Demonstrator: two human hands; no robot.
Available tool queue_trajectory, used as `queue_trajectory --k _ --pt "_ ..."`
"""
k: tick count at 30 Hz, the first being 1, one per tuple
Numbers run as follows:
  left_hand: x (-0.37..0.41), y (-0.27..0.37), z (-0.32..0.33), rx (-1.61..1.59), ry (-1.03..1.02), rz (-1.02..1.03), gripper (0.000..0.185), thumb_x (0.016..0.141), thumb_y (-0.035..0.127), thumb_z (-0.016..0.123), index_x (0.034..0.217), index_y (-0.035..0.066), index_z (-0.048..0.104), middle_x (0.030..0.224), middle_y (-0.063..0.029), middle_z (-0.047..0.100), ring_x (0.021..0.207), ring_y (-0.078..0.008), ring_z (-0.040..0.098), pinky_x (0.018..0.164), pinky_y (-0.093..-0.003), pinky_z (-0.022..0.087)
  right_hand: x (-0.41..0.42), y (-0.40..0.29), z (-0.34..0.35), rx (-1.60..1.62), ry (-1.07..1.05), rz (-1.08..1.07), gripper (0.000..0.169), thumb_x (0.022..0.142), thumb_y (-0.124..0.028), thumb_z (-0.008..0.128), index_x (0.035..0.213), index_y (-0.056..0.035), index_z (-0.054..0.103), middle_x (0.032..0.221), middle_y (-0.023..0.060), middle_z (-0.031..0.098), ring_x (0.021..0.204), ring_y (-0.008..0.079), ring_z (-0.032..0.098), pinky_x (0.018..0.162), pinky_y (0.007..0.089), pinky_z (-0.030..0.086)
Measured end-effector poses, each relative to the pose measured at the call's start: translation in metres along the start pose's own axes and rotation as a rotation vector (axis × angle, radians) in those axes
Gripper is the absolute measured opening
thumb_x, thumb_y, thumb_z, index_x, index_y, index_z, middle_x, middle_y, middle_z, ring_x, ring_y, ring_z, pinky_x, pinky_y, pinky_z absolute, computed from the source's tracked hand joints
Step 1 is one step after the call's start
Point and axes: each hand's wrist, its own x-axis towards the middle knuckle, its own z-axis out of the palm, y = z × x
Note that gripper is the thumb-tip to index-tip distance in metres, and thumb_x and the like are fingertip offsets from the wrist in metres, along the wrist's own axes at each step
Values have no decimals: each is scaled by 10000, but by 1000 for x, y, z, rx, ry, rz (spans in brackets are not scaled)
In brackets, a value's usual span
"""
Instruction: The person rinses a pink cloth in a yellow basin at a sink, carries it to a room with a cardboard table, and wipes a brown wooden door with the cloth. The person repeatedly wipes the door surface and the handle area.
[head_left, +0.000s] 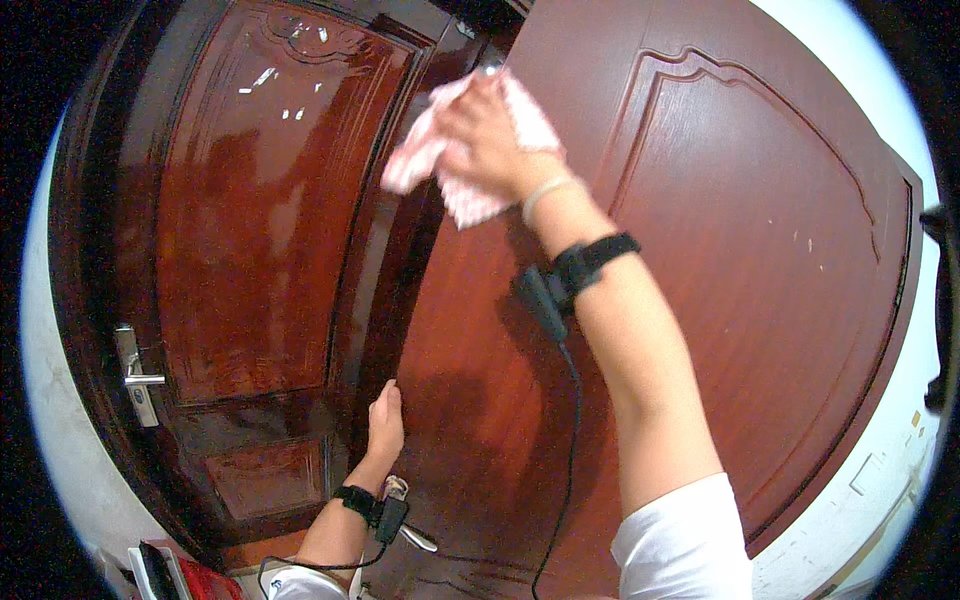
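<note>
A pink-and-white cloth lies under my right hand, whose spread fingers press it against the upper free edge of a reddish-brown panelled door. That hand is slightly blurred. Lower down, my left hand grips the same door's edge, its thumb on the near face and the other fingers hidden. Just below my left wrist, a metal door handle is partly covered by the forearm. Each forearm carries a black strap with a small device and a cable.
To the left stands a second, glossy dark-red door with a metal lever handle. A pale wall borders the right side. At the lower left, a red and white object sits near the floor.
</note>
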Motion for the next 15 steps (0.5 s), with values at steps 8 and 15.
queue_trajectory --k 8,15 --pt "-6 21 -4 60 65 127 592 1014 451 272 1188 -48 540 1111 -189 640 1022 -307 608 890 -379 448 21 116 -139 -698 -350 158 519 932 -308 324 1389 -87 433 1487 126 346 1394 342 215 1163 511 46" --pt "-3 12 -1 55 115 142 610 1011 459 274 1215 -52 536 1117 -193 643 1031 -310 610 896 -371 447 -8 146 -219 -879 -217 124 350 943 -318 378 1024 -81 623 1291 175 503 1244 421 397 1079 601 211"
